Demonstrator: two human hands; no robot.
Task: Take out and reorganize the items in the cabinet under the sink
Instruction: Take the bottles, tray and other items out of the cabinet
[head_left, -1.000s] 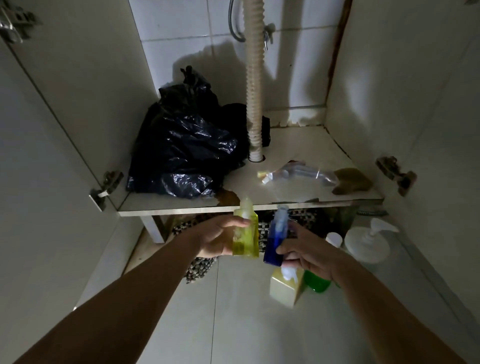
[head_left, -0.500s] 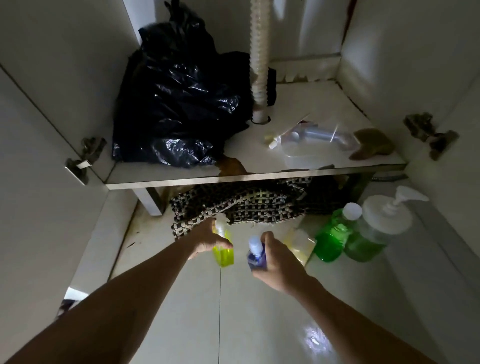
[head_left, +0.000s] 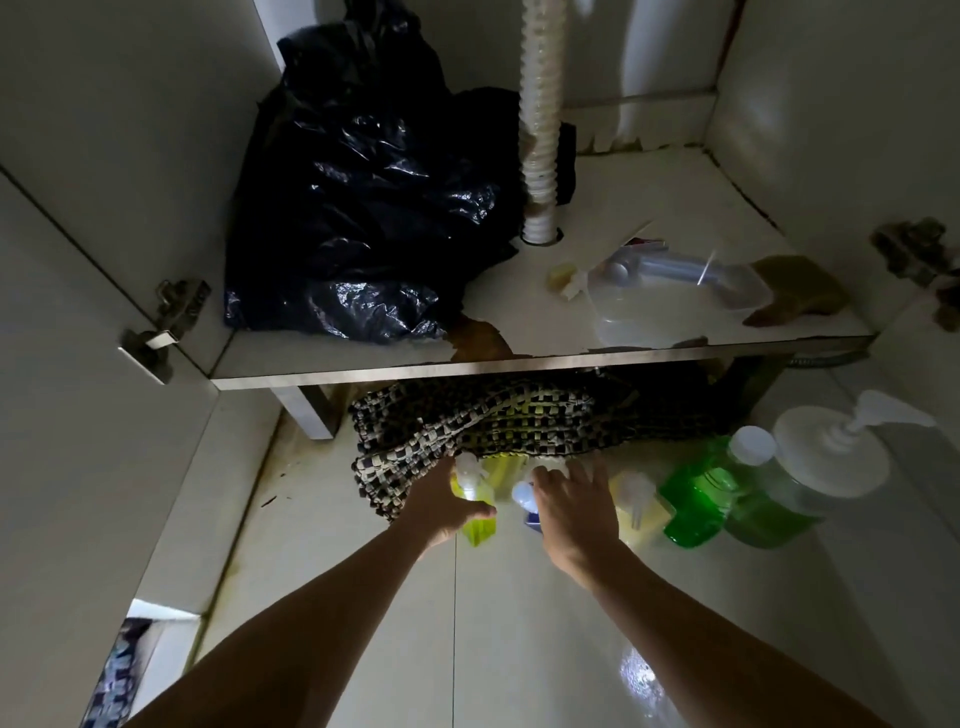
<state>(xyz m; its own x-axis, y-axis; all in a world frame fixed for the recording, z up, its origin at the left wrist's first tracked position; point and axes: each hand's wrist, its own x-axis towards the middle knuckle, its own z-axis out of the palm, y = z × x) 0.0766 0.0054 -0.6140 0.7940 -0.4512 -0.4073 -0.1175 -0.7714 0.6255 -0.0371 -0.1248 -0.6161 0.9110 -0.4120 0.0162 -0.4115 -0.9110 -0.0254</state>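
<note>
Lowered since the earlier frame, now at the woven mat's (head_left: 498, 426) front edge: left hand (head_left: 441, 501) clamped on yellow bottle (head_left: 475, 512), right hand (head_left: 574, 506) open-fingered over blue bottle (head_left: 525, 501) (grip unclear). Could topple on uneven mat, or knock green bottle (head_left: 696, 506) beside.

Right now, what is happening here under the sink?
A person is emptying the cabinet. The left hand holds a yellow bottle and the right hand is on a blue bottle, both low at the floor beside the green bottles. A black bag and a few small items remain on the shelf.
</note>
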